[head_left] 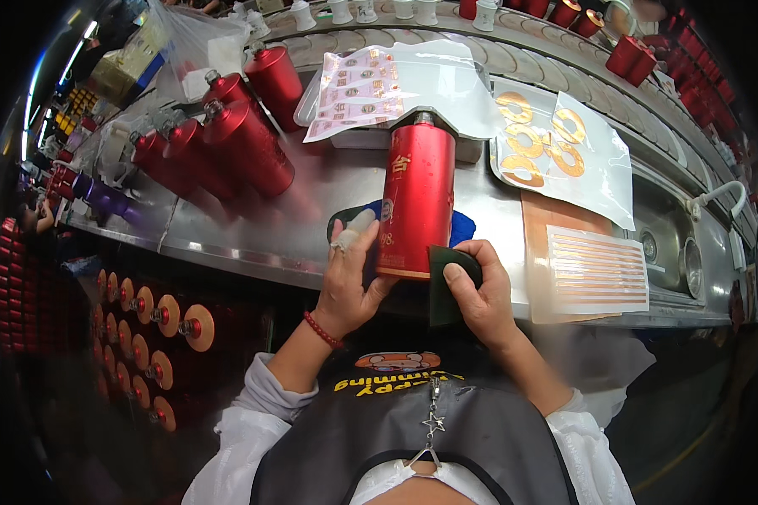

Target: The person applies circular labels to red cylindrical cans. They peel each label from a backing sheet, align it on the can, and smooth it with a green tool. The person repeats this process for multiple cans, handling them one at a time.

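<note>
A glossy red bottle [421, 189] with gold markings is in front of me at the metal counter's near edge, its neck pointing away. My left hand [345, 273] is against its lower left side, the thumb near the base; one finger has a pale wrap. Between the thumb and fingers of my right hand [484, 295] is a dark green flat pad [445, 296], its edge at the bottle's lower right. My right hand is closed on this pad. A blue cloth [462, 226] lies partly hidden behind the bottle.
Several red bottles [248, 147] stand at the left. Sheets of pink-and-gold labels [358, 93], gold ring stickers [524, 141] and gold strips [598, 269] lie beyond and to the right. A sink [669, 244] is far right; racked bottles [167, 316] sit below left.
</note>
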Motion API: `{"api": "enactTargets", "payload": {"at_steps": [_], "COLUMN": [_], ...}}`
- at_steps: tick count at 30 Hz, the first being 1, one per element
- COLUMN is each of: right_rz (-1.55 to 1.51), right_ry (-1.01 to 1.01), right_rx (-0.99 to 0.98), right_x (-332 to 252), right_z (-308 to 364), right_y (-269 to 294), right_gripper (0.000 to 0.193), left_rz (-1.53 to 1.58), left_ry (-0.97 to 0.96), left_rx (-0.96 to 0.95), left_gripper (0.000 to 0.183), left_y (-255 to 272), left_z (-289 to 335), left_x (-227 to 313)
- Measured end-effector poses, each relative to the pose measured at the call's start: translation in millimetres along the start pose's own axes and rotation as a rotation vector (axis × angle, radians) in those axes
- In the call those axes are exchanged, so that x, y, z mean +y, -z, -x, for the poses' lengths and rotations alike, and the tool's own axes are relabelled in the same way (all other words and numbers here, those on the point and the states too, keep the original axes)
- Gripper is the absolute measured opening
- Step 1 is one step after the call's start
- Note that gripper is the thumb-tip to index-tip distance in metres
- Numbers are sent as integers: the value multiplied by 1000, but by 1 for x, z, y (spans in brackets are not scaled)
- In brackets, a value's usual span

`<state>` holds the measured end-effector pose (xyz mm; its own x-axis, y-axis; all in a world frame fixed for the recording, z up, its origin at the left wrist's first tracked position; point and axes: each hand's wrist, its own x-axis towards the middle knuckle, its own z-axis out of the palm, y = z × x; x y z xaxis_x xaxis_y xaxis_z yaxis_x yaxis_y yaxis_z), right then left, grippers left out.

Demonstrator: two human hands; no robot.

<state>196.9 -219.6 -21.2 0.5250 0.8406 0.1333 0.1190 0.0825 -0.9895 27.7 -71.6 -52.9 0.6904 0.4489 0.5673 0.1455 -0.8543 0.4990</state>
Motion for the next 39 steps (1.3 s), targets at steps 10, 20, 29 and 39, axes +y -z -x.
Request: {"api": "enactTargets", "payload": {"at_steps": [10,20,29,39], "right_rz": [609,640,260,502], "right_ry": [506,690,844,871], "right_rx": [-93,-160,-574,-385], "right_x": [16,13,-1,-19], "right_z": [-1,18,17,-26], "right_y": [31,9,-55,-43], "right_gripper": [54,69,61,31], "left_rz": [1194,1495,305,-703], "left_ry": [849,438,546,894], "left_rx": [-324,-208,936,959], "left_gripper": [43,20,25,41], "left_y": [-36,-7,218,184], "left_z": [-169,-127,157,262], "left_x": [-60,-84,119,10]}}
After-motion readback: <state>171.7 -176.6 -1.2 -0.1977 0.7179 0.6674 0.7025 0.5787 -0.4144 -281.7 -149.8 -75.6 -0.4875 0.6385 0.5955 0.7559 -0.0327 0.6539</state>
